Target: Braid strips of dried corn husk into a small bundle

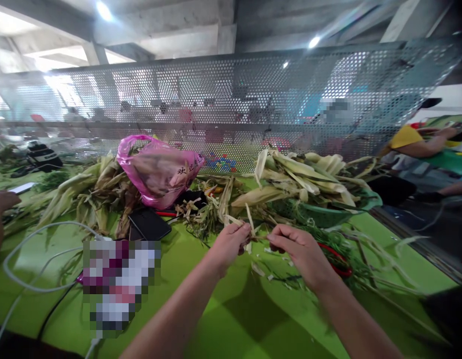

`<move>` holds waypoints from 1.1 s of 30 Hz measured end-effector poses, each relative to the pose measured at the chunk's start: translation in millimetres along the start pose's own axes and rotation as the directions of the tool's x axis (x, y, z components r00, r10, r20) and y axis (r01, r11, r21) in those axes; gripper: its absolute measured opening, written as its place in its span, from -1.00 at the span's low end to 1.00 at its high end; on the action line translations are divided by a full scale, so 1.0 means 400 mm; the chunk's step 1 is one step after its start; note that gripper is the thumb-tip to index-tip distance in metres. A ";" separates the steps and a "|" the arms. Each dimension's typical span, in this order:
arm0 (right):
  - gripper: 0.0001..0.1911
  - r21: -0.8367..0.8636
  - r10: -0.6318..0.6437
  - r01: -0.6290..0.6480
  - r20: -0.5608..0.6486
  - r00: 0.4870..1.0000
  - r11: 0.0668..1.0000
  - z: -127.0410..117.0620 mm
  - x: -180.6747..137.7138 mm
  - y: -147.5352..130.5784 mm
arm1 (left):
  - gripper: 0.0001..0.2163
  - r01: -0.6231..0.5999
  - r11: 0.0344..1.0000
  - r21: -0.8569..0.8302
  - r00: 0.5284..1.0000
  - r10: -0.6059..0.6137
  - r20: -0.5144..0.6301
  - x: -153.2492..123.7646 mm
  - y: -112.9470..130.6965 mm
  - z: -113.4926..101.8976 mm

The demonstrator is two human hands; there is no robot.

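My left hand (229, 244) is closed in a pinch on pale corn husk strips (249, 218), some of which stick up above the fingers. My right hand (296, 247) pinches the other end of a thin husk strip, which runs between the two hands just above the green table (216, 319). Small pale scraps (270, 277) lie on the table under the hands. Beyond them, a green basket (324, 215) is heaped with dry corn husks (301, 174). Beside my right hand are a red loop-shaped thing (346, 271) and green plastic-looking strands (320, 237).
A pink plastic bag (159, 174) rests among husks at the left. A dark phone (150, 223), white cables (40, 227) and a blurred-out packet (122, 279) lie nearer. A perforated metal panel (216, 99) stands behind. Another person's hand (2, 204) shows at far left; someone sits at right.
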State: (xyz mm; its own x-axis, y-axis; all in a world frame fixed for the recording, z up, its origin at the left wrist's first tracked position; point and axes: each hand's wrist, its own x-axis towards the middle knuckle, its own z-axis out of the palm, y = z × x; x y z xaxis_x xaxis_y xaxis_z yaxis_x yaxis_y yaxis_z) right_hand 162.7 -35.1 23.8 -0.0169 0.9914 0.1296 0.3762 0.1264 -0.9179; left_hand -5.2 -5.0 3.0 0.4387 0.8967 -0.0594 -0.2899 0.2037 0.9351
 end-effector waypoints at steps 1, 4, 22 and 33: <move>-0.68 0.002 0.003 -0.003 0.008 1.000 1.000 -0.001 0.001 0.001 | -0.57 0.001 1.000 0.003 1.000 -0.001 0.004 0.002 0.000 -0.003; -0.72 0.035 0.045 -0.048 0.058 0.997 0.998 0.002 0.002 -0.003 | -0.57 -0.004 0.998 0.060 1.000 0.003 0.016 0.004 0.001 -0.010; -0.76 0.068 -0.106 0.119 -0.171 0.980 0.991 0.012 0.011 0.016 | -0.75 -0.136 0.949 0.283 0.963 0.060 0.263 -0.013 0.005 0.007; -0.95 -0.380 -0.466 0.418 -0.040 0.884 0.825 0.017 0.000 -0.004 | -0.82 -0.211 0.715 0.667 0.977 0.138 0.160 0.002 -0.037 0.008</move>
State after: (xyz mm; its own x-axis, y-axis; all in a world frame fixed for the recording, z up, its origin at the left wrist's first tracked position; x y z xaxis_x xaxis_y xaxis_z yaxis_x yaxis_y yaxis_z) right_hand 155.8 -34.9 22.6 -0.1531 0.8160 0.5574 0.6553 0.5060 -0.5608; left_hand 2.0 -8.7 -9.6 0.5250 0.8415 0.1275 0.2677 -0.3054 0.9138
